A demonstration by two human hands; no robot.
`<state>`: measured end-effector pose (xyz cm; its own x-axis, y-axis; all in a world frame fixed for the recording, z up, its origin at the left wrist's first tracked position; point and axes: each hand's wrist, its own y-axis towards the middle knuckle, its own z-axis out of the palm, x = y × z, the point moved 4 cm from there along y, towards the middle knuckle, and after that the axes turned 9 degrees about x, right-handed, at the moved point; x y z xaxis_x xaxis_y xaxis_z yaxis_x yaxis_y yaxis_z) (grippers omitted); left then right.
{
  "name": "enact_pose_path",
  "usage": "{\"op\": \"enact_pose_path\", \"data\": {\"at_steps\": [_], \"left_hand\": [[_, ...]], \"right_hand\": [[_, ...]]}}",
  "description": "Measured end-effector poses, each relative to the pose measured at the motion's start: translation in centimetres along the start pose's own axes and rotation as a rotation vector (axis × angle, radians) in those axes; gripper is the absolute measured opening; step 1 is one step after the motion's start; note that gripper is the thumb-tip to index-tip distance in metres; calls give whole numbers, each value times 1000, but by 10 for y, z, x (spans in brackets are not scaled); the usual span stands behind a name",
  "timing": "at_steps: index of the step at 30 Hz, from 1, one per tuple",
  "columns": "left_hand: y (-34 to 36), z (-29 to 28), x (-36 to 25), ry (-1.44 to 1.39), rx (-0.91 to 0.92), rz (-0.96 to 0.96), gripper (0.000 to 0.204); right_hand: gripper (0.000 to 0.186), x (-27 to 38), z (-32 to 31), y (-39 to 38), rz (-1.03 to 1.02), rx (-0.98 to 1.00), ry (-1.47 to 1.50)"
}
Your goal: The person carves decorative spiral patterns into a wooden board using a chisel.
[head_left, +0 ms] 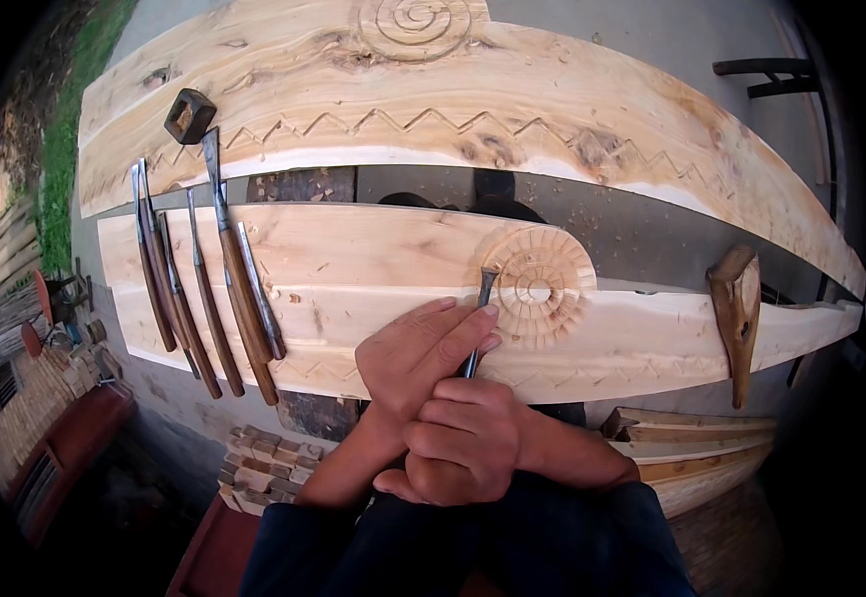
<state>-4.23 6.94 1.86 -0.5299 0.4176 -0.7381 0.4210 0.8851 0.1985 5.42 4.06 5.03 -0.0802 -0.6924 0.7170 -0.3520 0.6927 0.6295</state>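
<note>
My left hand [415, 353] pinches the metal shaft of a carving chisel [486, 287], whose blade rests on the left side of a carved round rosette [540, 291] on the nearer pale wooden board [333, 259]. Below it, my right hand [458, 438] is wrapped around the chisel's handle, which is mostly hidden in the fist. To the left, several chisels and gouges [229, 279] with wooden handles lie side by side across that board. A faint zigzag groove runs along its near edge.
A second board [383, 90] with spiral and zigzag carving lies behind, with a dark square block [190, 116] on it. A branch-shaped mallet [734, 318] rests at right. Wood blocks [269, 463], stacked boards [686, 448] and red furniture [60, 443] sit lower down.
</note>
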Motion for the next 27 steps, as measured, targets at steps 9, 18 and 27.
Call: {"op": "enact_pose_path", "data": {"at_steps": [9,18,27], "left_hand": [[3,-7,0,-95,30,-40,37],[-2,-8,0,-215,-130,-5,36],[11,-3,-5,-25,-246,13,31]], "right_hand": [[45,0,4,-13,-20,-4,1],[36,20,13,16,-151,112,-121],[53,-17,-125,57,350,-441,603]]}}
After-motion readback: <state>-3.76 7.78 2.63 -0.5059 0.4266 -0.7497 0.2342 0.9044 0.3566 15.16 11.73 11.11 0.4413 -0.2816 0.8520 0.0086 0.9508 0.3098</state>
